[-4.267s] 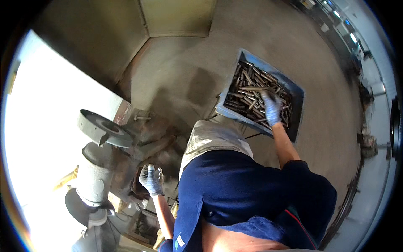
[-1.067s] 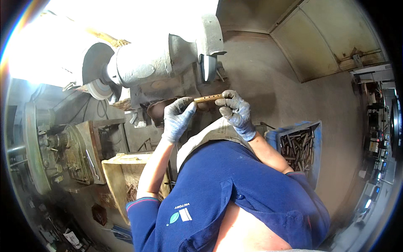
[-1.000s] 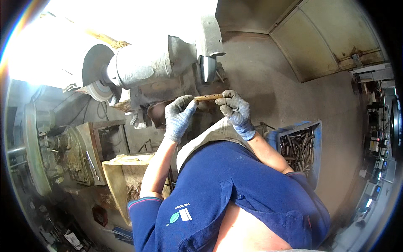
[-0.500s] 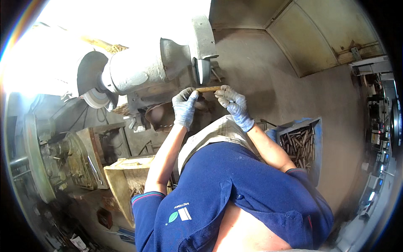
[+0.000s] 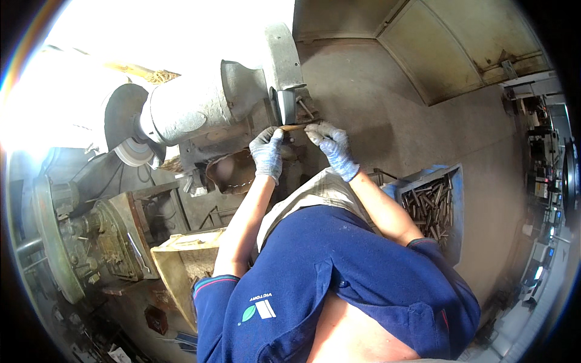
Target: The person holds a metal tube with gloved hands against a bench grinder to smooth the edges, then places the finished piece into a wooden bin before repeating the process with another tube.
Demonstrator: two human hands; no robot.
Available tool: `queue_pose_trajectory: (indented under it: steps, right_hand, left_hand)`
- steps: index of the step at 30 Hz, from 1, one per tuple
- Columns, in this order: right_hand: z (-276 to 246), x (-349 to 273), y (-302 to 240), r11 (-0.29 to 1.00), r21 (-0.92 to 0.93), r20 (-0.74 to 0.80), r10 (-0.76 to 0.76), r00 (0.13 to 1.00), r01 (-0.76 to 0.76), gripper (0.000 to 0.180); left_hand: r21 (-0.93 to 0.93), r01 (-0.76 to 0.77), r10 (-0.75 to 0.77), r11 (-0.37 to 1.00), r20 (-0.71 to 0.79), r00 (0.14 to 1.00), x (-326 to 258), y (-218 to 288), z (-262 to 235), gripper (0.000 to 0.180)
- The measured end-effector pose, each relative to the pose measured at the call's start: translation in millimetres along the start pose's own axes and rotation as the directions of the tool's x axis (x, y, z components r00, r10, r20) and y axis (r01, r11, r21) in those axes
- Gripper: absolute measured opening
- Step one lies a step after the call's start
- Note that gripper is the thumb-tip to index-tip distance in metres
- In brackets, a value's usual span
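My left hand (image 5: 266, 152), in a grey-and-blue work glove, pinches one end of a short brownish metal rod (image 5: 294, 127). The other end is between the fingers of my right hand (image 5: 334, 149), gloved the same way. Held crosswise, the rod lies right at the lower edge of a grinding wheel (image 5: 286, 109); whether they touch, I cannot tell. A grey guard (image 5: 282, 57) covers the upper part of that wheel on the bench grinder (image 5: 187, 104). Gloved fingertips hide both rod ends.
A second grinding wheel (image 5: 134, 152) sits at the grinder's left end. To my right stands a blue-edged crate (image 5: 458, 212) holding many metal rods (image 5: 428, 209). A wooden box (image 5: 172, 281) is by my left arm, with an old machine (image 5: 112, 236) beyond it.
The rod has come up against or very near the wheel's lower edge. My right hand has shifted slightly left and turned. The whole view has tilted a little.
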State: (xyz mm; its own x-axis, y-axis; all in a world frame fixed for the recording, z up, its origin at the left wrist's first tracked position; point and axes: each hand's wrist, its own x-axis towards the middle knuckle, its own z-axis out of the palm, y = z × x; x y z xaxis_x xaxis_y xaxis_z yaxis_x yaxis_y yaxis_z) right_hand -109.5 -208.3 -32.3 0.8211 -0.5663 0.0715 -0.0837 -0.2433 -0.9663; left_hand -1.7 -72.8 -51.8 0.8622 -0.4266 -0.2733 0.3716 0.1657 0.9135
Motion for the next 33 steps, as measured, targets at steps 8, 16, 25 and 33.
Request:
queue_pose_trajectory:
  steps: [8,16,25,33]
  right_hand:
    - [32.5,4.6,-4.5,0.997,0.064,0.066,0.036,0.997,-0.04,0.021]
    - [4.9,4.8,23.8,0.986,0.065,-0.006,0.153,0.988,-0.152,0.021]
    - [34.9,9.6,16.2,0.974,0.153,-0.009,0.171,0.985,-0.168,0.023]
    - [59.2,11.8,36.6,0.91,0.336,0.002,0.257,0.967,-0.242,0.019]
  left_hand:
    - [-0.098,0.038,-0.044,0.994,-0.057,0.997,9.1,-1.1,-37.8,0.009]
    - [0.027,0.038,-0.038,0.999,0.012,0.999,13.7,-9.3,-1.8,0.009]
    - [-0.027,0.092,-0.093,0.995,-0.041,0.995,21.8,-4.5,-27.4,0.008]
    - [-0.151,0.127,-0.133,0.98,-0.03,0.991,23.6,-2.9,-47.7,0.007]
